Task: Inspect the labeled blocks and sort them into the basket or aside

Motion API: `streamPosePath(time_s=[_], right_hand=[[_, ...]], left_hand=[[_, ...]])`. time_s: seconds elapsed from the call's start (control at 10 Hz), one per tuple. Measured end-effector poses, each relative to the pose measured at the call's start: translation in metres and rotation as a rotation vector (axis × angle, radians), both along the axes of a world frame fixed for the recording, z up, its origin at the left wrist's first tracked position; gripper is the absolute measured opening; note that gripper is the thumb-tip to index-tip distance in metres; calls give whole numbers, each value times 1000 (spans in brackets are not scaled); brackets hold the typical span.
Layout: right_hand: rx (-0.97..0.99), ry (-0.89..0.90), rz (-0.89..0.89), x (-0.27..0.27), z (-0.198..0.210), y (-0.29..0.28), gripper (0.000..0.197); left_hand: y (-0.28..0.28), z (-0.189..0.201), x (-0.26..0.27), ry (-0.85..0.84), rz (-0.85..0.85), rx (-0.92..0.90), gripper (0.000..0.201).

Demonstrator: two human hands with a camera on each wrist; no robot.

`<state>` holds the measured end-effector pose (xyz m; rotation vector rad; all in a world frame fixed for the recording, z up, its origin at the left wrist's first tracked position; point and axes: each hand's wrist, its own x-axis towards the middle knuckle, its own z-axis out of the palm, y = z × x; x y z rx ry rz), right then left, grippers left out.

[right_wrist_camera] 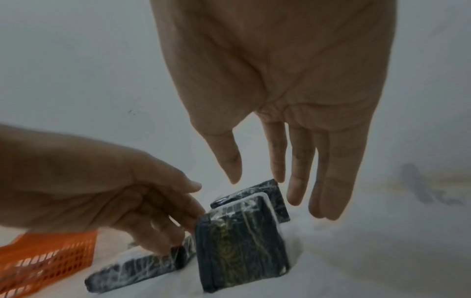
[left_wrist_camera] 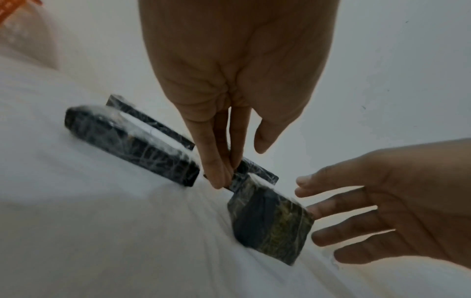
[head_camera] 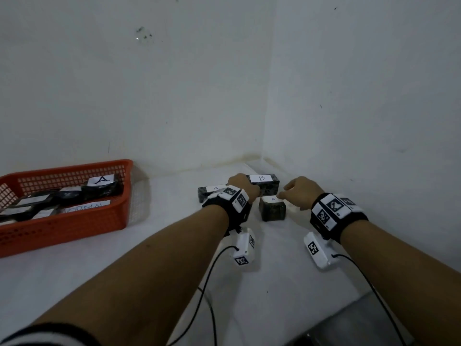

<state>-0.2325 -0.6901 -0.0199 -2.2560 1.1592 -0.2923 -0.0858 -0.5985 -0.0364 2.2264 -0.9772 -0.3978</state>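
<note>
Three dark wrapped blocks with white labels lie near the wall corner. A long block labeled A (head_camera: 206,193) (left_wrist_camera: 132,141) is on the left, a block labeled B (head_camera: 270,187) (left_wrist_camera: 258,170) is behind, and a small cube labeled A (head_camera: 272,213) (left_wrist_camera: 270,225) (right_wrist_camera: 242,242) is in front. My left hand (head_camera: 254,189) (left_wrist_camera: 241,165) reaches down between the long block and the cube, its straight fingers touching the B block. My right hand (head_camera: 287,194) (right_wrist_camera: 262,189) hovers just right of the cube, fingers spread and holding nothing. The orange basket (head_camera: 62,228) holds several labeled blocks.
The basket sits at the far left on the white surface (head_camera: 174,245), with a paper label on its inner front wall. White walls (head_camera: 349,121) meet in a corner close behind the blocks. Black cables (head_camera: 209,283) trail from both wrist units toward me.
</note>
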Motion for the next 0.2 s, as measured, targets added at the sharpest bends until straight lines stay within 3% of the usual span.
streamPosePath(time_s=[0.2], right_hand=[[-146, 25, 84, -3, 17, 37, 47]], left_hand=[[48, 39, 6, -149, -87, -28, 33]])
